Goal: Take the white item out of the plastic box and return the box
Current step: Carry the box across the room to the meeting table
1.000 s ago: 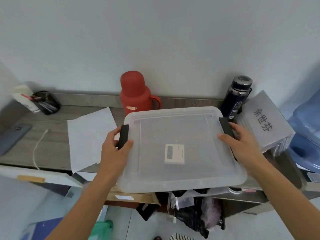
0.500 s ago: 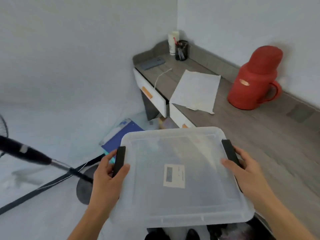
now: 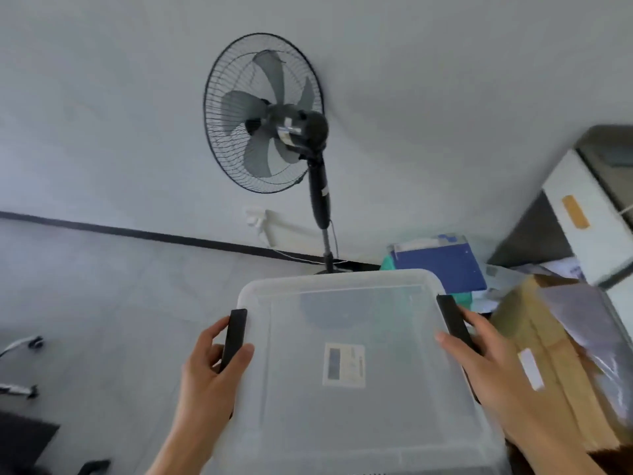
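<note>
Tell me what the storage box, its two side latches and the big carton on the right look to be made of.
Box: translucent, frosted plastic; the floor and fan base show dimly through its lid. Latches: opaque black, matte, probably harder plastic; the left hand and right hand grip them. Carton: brown corrugated cardboard by its dull tan faces and folded flaps, partly under clear film.

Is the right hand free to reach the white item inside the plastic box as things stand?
Probably not: the lid covers the plastic box above the white item, and the right hand grips the black latch.
</note>
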`<action>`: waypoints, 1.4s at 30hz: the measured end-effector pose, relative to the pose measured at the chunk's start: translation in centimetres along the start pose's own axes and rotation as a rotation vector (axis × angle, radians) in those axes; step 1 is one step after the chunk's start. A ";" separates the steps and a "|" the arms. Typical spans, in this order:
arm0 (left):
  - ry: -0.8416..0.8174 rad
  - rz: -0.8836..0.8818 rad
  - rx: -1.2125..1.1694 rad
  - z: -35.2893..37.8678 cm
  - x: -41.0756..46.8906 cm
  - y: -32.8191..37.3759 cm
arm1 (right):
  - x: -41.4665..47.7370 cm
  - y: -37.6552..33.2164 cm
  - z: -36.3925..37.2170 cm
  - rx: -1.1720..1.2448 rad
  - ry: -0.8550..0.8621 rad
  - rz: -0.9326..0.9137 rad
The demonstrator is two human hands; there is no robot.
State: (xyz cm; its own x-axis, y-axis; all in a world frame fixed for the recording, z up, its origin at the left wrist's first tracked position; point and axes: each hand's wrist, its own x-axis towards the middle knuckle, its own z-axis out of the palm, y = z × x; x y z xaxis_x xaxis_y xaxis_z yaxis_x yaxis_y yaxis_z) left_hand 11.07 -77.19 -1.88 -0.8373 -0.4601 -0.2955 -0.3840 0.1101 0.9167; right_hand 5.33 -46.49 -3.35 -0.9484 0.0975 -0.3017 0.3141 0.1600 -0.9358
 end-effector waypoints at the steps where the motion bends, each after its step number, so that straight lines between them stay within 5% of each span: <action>1: 0.049 -0.013 -0.008 -2.4 0.6 -0.5 | 0.4 -0.6 2.8 -0.028 -0.042 -0.001; 7: 0.293 -0.065 -0.074 -13.0 3.9 -2.8 | 3.2 -4.3 16.4 -0.103 -0.273 -0.029; 29: 0.976 -0.226 -0.372 -34.5 29.7 -3.6 | 26.0 -20.0 64.7 -0.365 -0.954 -0.167; 42: 1.032 -0.241 -0.337 -59.5 49.8 -4.7 | 29.4 -27.3 96.7 -0.436 -1.012 -0.232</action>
State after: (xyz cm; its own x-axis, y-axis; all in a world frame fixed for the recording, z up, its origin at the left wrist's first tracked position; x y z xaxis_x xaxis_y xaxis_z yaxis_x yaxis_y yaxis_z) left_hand -5.67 -153.09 -4.89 0.0310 -0.9667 -0.2542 -0.2366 -0.2542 0.9378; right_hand -35.28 -142.97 -4.33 -0.5224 -0.7891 -0.3231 -0.0739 0.4194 -0.9048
